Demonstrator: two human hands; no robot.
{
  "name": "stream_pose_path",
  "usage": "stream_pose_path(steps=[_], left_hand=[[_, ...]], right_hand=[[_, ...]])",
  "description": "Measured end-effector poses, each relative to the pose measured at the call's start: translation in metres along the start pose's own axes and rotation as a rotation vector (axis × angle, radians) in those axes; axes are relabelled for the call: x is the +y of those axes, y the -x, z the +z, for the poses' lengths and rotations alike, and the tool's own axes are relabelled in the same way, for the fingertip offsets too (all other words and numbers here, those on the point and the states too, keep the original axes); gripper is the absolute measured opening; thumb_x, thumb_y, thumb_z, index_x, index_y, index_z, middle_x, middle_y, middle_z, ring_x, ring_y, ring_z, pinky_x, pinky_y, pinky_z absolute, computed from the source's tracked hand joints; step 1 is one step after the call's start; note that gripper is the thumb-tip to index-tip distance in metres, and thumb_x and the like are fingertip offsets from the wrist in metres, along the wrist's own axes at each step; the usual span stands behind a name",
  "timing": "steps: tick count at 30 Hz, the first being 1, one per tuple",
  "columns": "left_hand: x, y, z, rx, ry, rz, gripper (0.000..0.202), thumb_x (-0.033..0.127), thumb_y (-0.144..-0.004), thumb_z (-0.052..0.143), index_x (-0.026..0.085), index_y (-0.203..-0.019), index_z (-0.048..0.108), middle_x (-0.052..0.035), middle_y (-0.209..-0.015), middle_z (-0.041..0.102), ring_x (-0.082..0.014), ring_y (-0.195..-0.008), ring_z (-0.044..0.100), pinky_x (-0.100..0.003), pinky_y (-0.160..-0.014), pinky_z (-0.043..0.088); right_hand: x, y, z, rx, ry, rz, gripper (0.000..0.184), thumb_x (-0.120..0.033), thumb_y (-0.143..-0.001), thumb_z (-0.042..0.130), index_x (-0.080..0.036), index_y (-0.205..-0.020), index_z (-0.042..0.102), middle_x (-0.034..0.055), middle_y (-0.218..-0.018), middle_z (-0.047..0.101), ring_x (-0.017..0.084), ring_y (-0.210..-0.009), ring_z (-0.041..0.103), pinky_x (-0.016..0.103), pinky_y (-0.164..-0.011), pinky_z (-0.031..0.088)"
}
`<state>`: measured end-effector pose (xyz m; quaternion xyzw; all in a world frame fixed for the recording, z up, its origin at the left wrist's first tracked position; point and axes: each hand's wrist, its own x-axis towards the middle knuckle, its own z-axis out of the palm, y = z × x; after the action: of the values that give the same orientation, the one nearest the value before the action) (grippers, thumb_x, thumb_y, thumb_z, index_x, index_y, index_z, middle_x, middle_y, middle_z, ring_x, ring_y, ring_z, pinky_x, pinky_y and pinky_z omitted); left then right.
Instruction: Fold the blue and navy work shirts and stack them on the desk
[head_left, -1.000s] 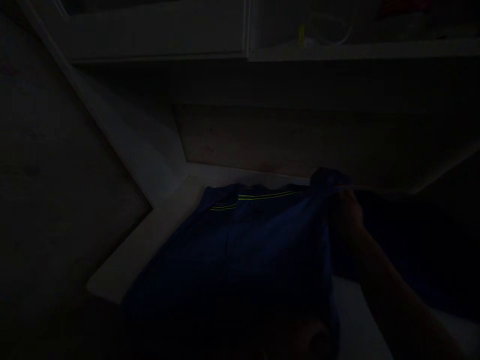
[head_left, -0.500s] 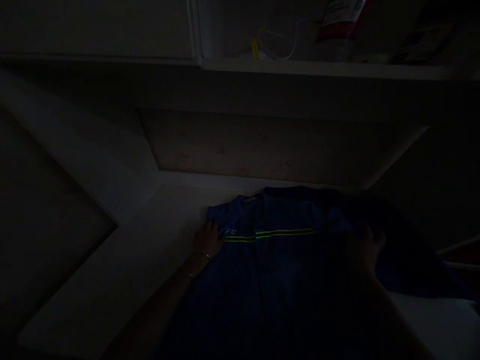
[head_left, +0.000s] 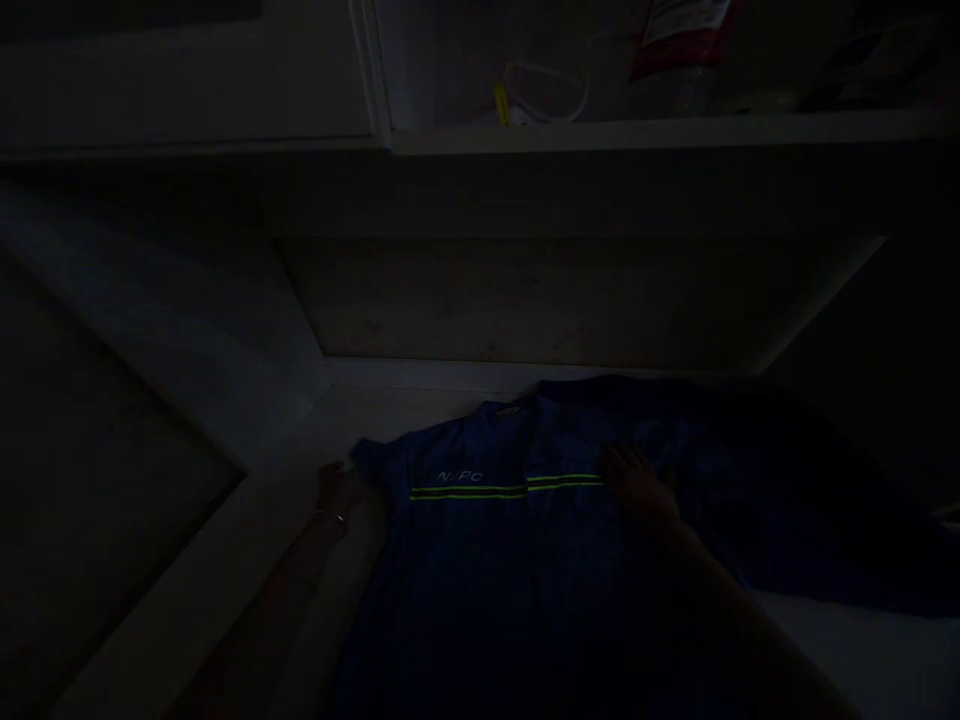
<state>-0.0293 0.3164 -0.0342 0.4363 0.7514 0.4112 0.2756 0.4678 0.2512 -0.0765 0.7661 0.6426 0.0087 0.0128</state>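
Blue cloth, very dim light: a shirt [head_left: 480, 560] lies spread front-up on a pale work surface [head_left: 225, 570], collar toward the back wall, its right part sinking into shadow. 2 neon yellow-green stripes [head_left: 465, 492] cross the chest, with small white lettering [head_left: 459, 477] just above the left one. Left hand [head_left: 334, 490] sits at the outer edge of the shirt's left sleeve, touching or just beside the fabric; too dark to tell whether its fingers are pinched on the cloth or loose. A thin bracelet [head_left: 340, 518] shows at that wrist. Right hand [head_left: 637, 487] rests palm-down on the chest just right of the stripes, fingers extended and flat, gripping nothing. Above, a white shelf [head_left: 637, 130] carries a looped white cable [head_left: 555, 95] with a yellow tag [head_left: 500, 103].
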Motion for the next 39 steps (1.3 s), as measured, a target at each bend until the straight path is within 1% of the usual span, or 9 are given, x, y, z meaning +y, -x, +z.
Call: stream_pose_path(steps=[4, 7, 10, 18, 23, 26, 33, 36, 39], left_hand=[[0.012, 0.026, 0.013, -0.039, -0.188, 0.377, 0.035, 0.032, -0.085, 0.053, 0.019, -0.116, 0.058, -0.0120, -0.126, 0.059, -0.0257, -0.125, 0.048, -0.041, -0.108, 0.035], [0.015, 0.050, 0.028, -0.392, -0.522, 0.835, 0.028, 0.034, -0.088, 0.050, 0.027, -0.111, 0.065, -0.0072, -0.125, 0.062, -0.0265, -0.121, 0.051, -0.046, -0.111, 0.027], [0.012, 0.059, 0.029, -0.461, -0.800, 0.970, 0.028, 0.035, -0.092, 0.045, 0.028, -0.106, 0.068, -0.0077, -0.111, 0.069, -0.0276, -0.109, 0.058, -0.053, -0.110, 0.023], [-0.011, 0.059, -0.035, -0.266, -1.209, 0.674, 0.044, 0.047, -0.093, 0.036, 0.020, -0.097, 0.071, -0.0155, -0.099, 0.072, -0.0373, -0.097, 0.062, -0.058, -0.087, 0.036], [-0.010, 0.053, -0.071, -0.464, -1.295, 0.269, 0.064, 0.063, -0.089, 0.029, 0.019, -0.095, 0.074, -0.0183, -0.098, 0.073, -0.0384, -0.093, 0.067, -0.055, -0.084, 0.041], [0.002, 0.051, -0.073, -0.580, -1.242, 0.202, 0.062, 0.063, -0.088, 0.030, 0.020, -0.094, 0.073, -0.0183, -0.102, 0.072, -0.0364, -0.095, 0.067, -0.048, -0.078, 0.046], [0.029, 0.062, 0.018, -0.430, -0.814, 0.658, 0.043, 0.046, -0.096, 0.032, 0.022, -0.119, 0.060, -0.0090, -0.125, 0.062, -0.0208, -0.110, 0.061, -0.032, -0.093, 0.046], [0.030, 0.044, 0.068, -0.320, -0.773, 0.716, 0.051, 0.044, -0.097, 0.031, 0.014, -0.134, 0.049, -0.0138, -0.140, 0.052, -0.0239, -0.125, 0.052, -0.034, -0.104, 0.039], [0.029, 0.011, 0.096, -0.196, -0.805, 0.687, 0.053, 0.043, -0.097, 0.028, 0.010, -0.132, 0.050, -0.0167, -0.134, 0.056, -0.0265, -0.122, 0.054, -0.037, -0.103, 0.039]], right_hand=[[0.002, -0.001, 0.002, 0.009, -0.042, 0.010, 0.049, -0.036, -0.097, 0.025, -0.032, -0.142, 0.044, 0.0050, -0.157, 0.029, 0.031, -0.144, 0.022, 0.072, -0.108, 0.015], [0.001, -0.002, -0.002, -0.004, -0.055, 0.029, 0.049, -0.037, -0.098, 0.025, -0.032, -0.143, 0.043, 0.0049, -0.157, 0.029, 0.031, -0.144, 0.022, 0.071, -0.109, 0.015], [0.001, -0.001, -0.005, -0.014, -0.050, 0.031, 0.049, -0.038, -0.098, 0.024, -0.032, -0.143, 0.044, 0.0050, -0.157, 0.029, 0.031, -0.144, 0.023, 0.072, -0.109, 0.013], [0.001, 0.000, 0.000, 0.008, -0.019, 0.016, 0.050, -0.038, -0.099, 0.019, -0.034, -0.143, 0.041, 0.0027, -0.157, 0.028, 0.031, -0.143, 0.023, 0.078, -0.105, 0.013], [-0.002, -0.001, -0.004, 0.001, -0.034, 0.051, 0.051, -0.041, -0.099, 0.016, -0.034, -0.144, 0.041, 0.0041, -0.157, 0.029, 0.030, -0.142, 0.026, 0.077, -0.105, 0.013], [-0.003, 0.000, -0.007, -0.022, -0.005, 0.044, 0.049, -0.038, -0.099, 0.018, -0.035, -0.142, 0.042, 0.0032, -0.158, 0.027, 0.029, -0.143, 0.023, 0.077, -0.105, 0.013], [-0.007, 0.000, -0.014, -0.030, -0.050, 0.080, 0.044, -0.036, -0.099, 0.026, -0.033, -0.137, 0.048, 0.0043, -0.155, 0.033, 0.030, -0.141, 0.028, 0.078, -0.103, 0.011], [-0.009, -0.011, -0.033, 0.119, -0.079, 0.124, 0.042, -0.036, -0.098, 0.029, -0.028, -0.134, 0.050, 0.0076, -0.144, 0.049, 0.031, -0.131, 0.042, 0.080, -0.102, 0.009], [-0.010, -0.037, -0.056, 0.317, -0.108, 0.127, 0.041, -0.031, -0.098, 0.029, -0.020, -0.128, 0.055, 0.0110, -0.131, 0.059, 0.028, -0.121, 0.051, 0.061, -0.108, 0.025]])
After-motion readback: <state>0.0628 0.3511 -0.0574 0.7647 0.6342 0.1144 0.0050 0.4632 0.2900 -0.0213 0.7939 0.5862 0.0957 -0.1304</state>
